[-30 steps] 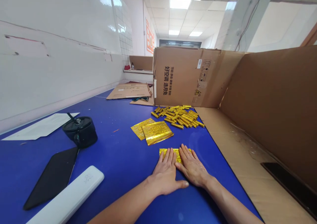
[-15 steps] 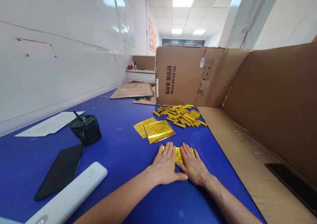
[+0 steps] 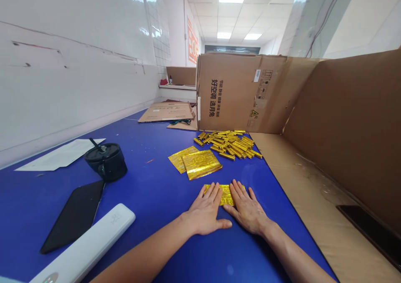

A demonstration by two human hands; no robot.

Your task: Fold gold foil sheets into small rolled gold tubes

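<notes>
Gold foil piece (image 3: 227,196) lies flat on the blue table (image 3: 150,203), directly beneath both hands, its middle exposed between them. From my remote station I record the left hand (image 3: 205,212) palm down, fingers outstretched over the foil's left part, thumb extended to the right, clear of the foil. I note the right hand (image 3: 247,210) likewise palm down, fingers straight over the right part, thumb angled inward beside the near edge. Neither set of fingers is curled; both press or rest flat, and I cannot tell how firmly. Just beyond, I find two overlapping gold sheets (image 3: 203,164); farther back, a heap of narrow gold rolls (image 3: 239,147) sits before an upright cardboard box (image 3: 238,91). To the left I log a dark lidded mug (image 3: 114,166) with straw, a flat black object (image 3: 73,216) and a long white device (image 3: 94,239).
</notes>
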